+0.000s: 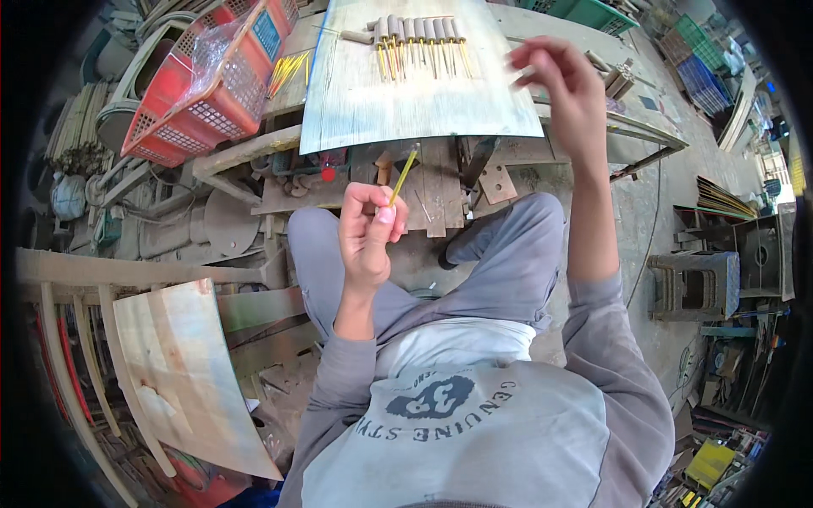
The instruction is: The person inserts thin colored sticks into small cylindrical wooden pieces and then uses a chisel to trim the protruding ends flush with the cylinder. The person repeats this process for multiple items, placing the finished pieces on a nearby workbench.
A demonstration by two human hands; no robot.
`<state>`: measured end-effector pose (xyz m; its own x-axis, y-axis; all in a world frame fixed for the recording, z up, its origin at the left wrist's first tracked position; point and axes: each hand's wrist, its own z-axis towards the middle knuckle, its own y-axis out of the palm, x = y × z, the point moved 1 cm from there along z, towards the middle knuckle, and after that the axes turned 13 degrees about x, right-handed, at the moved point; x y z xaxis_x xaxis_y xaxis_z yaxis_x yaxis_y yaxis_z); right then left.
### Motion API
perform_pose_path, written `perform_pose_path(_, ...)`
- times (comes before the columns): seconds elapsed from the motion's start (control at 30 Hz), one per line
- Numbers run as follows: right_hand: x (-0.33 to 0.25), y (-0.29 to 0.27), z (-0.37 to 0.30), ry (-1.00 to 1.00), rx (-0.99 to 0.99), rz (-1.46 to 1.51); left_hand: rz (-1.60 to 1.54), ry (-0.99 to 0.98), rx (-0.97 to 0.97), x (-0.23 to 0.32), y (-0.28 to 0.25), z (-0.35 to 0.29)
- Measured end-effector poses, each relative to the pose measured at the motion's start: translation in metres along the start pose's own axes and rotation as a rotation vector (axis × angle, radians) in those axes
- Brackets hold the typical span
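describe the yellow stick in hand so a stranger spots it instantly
Find the pale board bearing a row of brown-handled pieces. Below its near edge in the picture, the left hand pinches the thin yellow stick. Unlike the yellow sticks lying beside the red basket, this one is held alone.

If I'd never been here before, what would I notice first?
Probably the bright red basket at the upper left. Next, the row of brown-handled sticks lying on the pale board at the top middle. Near the centre, the left hand pinches a thin yellow stick.
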<state>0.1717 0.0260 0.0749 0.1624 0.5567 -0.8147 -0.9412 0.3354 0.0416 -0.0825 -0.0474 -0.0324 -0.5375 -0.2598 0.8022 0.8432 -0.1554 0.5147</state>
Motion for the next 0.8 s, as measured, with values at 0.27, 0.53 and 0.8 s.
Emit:
perform_pose_path(0.27,0.221,-0.133,0.085,-0.005,0.129,-1.605,-0.041,-0.041,-0.026,-0.008,-0.002,-0.003)
perform_pose_path(0.53,0.232,-0.157,0.126,0.103,-0.132,-1.492,0.054,-0.035,-0.005,-0.004,-0.011,-0.003)
perform_pose_path(0.8,0.039,-0.067,-0.040,0.299,-0.149,-0.613,0.324,0.029,-0.032,-0.004,-0.026,0.005)
